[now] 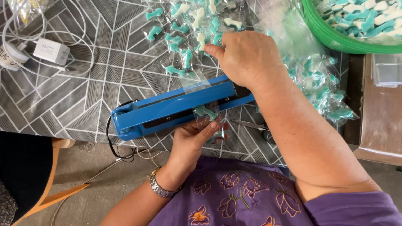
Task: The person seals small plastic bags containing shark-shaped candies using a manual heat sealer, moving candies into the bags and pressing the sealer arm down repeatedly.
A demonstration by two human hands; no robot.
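Under the right hand (247,58) pressing the blue sealer (167,109) shut, left-hand fingers (211,125) pinch a small clear bag (207,115) whose mouth could slip crooked, leaving a weak seam.

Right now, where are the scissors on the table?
In the head view, the scissors lie on the patterned table, right of centre near its front edge, just beyond the blue sealer and partly hidden under the right forearm.

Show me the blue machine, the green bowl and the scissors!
blue sealing machine (167,109): head view, top of its long arm.
green bowl (324,31): head view, its outer rim.
scissors (249,124): head view, the metal blades.
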